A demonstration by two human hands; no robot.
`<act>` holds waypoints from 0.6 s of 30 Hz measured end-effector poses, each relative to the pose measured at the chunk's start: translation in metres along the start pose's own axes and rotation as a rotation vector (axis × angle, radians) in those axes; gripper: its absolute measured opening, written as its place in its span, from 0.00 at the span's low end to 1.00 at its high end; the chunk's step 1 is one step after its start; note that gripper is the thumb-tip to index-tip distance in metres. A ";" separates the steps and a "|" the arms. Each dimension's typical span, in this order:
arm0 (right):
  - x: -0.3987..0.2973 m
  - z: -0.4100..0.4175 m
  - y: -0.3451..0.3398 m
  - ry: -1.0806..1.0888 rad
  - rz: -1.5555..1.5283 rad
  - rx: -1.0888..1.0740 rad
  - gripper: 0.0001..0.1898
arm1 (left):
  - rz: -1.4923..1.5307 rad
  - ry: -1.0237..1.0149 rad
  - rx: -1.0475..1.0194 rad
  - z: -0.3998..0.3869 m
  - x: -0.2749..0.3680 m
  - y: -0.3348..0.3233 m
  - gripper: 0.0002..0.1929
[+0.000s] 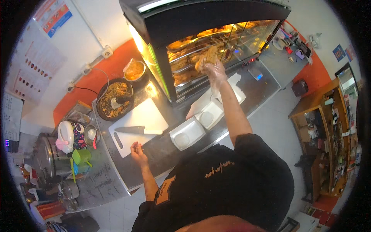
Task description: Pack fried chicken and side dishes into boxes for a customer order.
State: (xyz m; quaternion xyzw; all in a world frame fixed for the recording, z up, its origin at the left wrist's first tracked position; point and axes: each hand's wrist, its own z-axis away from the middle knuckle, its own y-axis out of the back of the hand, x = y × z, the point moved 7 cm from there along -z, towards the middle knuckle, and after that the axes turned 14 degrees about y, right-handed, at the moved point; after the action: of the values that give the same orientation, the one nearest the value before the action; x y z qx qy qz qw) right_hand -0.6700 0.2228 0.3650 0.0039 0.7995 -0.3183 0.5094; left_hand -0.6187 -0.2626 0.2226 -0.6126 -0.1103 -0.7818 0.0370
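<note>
My right hand (215,74), in a clear plastic glove, grips a golden piece of fried chicken (211,56) at the front of a lit glass food warmer (217,32). More fried pieces (181,74) lie on racks inside it. Below my right forearm, open white takeaway boxes (188,132) stand in a row on the counter; two show a round white mound (206,118), perhaps rice. My bare left hand (139,153) hovers by the near edge of a white cutting board (150,116), fingers loosely curled; whether they hold something small is unclear. A kitchen knife (130,130) lies on the board.
A wide dark mortar (101,110) with crumbly brown food and a pestle (124,100) stands behind the board. Beside it is a pot of orange food (134,71). A small digital scale (255,74) sits at right. Left are a large metal pot (46,156) and green cup (81,156).
</note>
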 end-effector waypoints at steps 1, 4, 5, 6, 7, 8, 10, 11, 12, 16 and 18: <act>-0.007 -0.014 0.011 0.070 0.125 0.149 0.29 | 0.013 0.007 -0.024 0.008 0.000 -0.013 0.08; -0.010 -0.039 0.015 0.130 0.292 0.193 0.33 | 0.005 0.024 -0.024 0.039 -0.002 -0.050 0.08; -0.004 -0.040 0.018 0.127 0.396 0.294 0.37 | 0.050 0.007 -0.024 0.050 -0.004 -0.060 0.08; 0.007 -0.046 0.022 0.130 0.388 0.288 0.37 | 0.053 -0.001 -0.017 0.060 -0.002 -0.070 0.08; 0.013 -0.048 0.035 0.154 0.548 0.400 0.39 | 0.035 0.024 -0.042 0.069 -0.002 -0.081 0.07; 0.018 -0.048 0.043 0.170 0.708 0.506 0.40 | 0.015 0.053 -0.058 0.078 -0.005 -0.087 0.07; 0.032 -0.047 0.033 0.113 0.769 0.470 0.42 | 0.027 0.040 -0.050 0.090 -0.013 -0.091 0.07; 0.027 -0.044 0.023 0.252 0.933 0.508 0.40 | 0.037 0.026 -0.061 0.093 -0.015 -0.093 0.07; 0.018 -0.040 0.015 0.395 1.095 0.544 0.38 | 0.034 0.026 -0.055 0.098 -0.019 -0.092 0.07; 0.029 -0.036 0.005 0.405 1.227 0.256 0.31 | 0.068 0.048 -0.002 0.115 -0.034 -0.078 0.07; 0.022 -0.033 0.000 0.518 1.225 0.308 0.30 | 0.070 0.055 0.006 0.124 -0.036 -0.071 0.07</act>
State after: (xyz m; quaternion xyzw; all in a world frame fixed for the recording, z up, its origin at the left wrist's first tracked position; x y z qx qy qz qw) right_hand -0.7074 0.2333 0.3562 0.6044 0.6948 -0.0714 0.3833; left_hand -0.5054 -0.1692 0.2066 -0.5942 -0.0900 -0.7963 0.0691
